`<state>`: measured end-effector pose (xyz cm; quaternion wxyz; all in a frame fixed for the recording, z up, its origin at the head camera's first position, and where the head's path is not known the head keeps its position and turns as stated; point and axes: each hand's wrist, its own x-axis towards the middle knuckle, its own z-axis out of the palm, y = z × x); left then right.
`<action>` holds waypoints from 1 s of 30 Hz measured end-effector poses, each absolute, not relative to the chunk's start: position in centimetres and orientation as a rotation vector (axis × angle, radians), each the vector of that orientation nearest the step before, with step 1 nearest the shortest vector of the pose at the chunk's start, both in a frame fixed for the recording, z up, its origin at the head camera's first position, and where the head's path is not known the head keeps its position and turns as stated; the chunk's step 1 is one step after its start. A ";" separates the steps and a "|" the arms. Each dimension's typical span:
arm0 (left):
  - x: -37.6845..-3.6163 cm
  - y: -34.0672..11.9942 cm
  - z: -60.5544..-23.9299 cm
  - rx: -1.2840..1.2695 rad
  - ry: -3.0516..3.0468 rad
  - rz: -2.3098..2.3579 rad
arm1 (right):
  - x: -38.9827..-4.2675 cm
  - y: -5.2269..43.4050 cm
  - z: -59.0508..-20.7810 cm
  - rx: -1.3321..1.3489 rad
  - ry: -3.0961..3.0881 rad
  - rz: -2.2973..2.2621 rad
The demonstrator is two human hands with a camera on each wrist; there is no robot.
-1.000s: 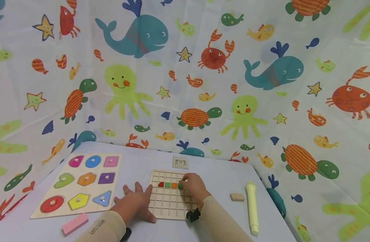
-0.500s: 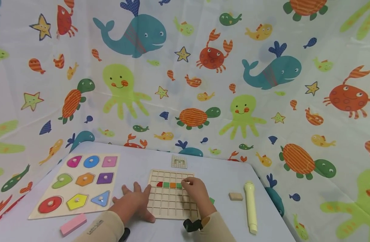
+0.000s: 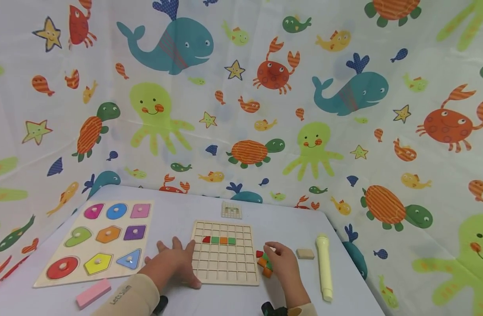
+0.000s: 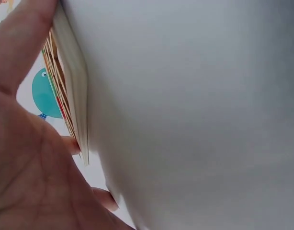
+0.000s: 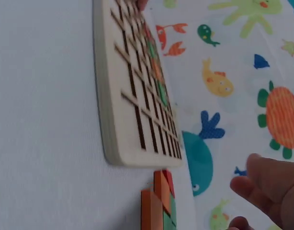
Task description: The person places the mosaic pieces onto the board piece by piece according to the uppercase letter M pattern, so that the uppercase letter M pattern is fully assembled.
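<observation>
1. Grid board (image 3: 224, 253) lies flat near the front of the table (image 3: 178, 210); it's the landmark for all below.
2. Left hand (image 3: 172, 265) rests flat on the table w/ fingers spread and straight, thumb side touching the board's left edge; holds nothing. Left wrist view shows the same: palm (image 4: 27, 177) down, thumb against the board's edge (image 4: 73, 81).
3. Right hand (image 3: 284, 263) sits just right of the board, over a small pile of blocks (image 3: 263, 262) in red, orange & green. Fingers bent down onto the pile; can't tell if they pinch a block or only touch.
4. Right wrist view: blocks (image 5: 159, 203) lie just off the board's corner (image 5: 132, 91), fingertips (image 5: 266, 184) near them.
5. On the board: a row of four blocks (image 3: 219, 240), red, green, orange, green, in the second row from the far edge.
6. Behind the board: a small card (image 3: 231, 210) w/ a grid pattern.
7. Left of the board: a shape puzzle (image 3: 97, 239) w/ nine knobbed pieces; a pink block (image 3: 93, 293) nearer the front, left of the left sleeve.
8. Right of the board, past the right hand: a small wooden block (image 3: 305, 253), then a pale yellow flashlight (image 3: 324, 267) lying lengthwise.
9. Sea-animal curtain (image 3: 241, 96) hangs behind the table.
</observation>
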<state>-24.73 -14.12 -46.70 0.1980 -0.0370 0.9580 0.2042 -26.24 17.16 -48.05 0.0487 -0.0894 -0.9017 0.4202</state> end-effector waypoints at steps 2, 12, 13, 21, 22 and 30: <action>-24.7 -14.0 -46.6 -0.107 2.680 0.576 | -26.6 18.0 -47.9 -0.233 -2.836 1.162; -24.8 -14.2 -46.5 -0.107 2.678 0.565 | -30.2 17.3 -47.5 -0.079 -3.091 0.717; -24.8 -14.2 -46.6 -0.105 2.676 0.564 | -30.6 17.1 -47.6 -0.072 -3.114 0.690; -25.1 -14.0 -47.2 -0.120 2.654 0.572 | -32.7 16.7 -48.3 0.041 -3.241 0.480; -25.0 -14.0 -47.1 -0.124 2.653 0.573 | -33.0 16.7 -48.2 0.061 -3.235 0.470; -25.0 -14.1 -46.6 -0.141 2.657 0.572 | -33.2 16.4 -47.4 -0.113 -3.146 0.497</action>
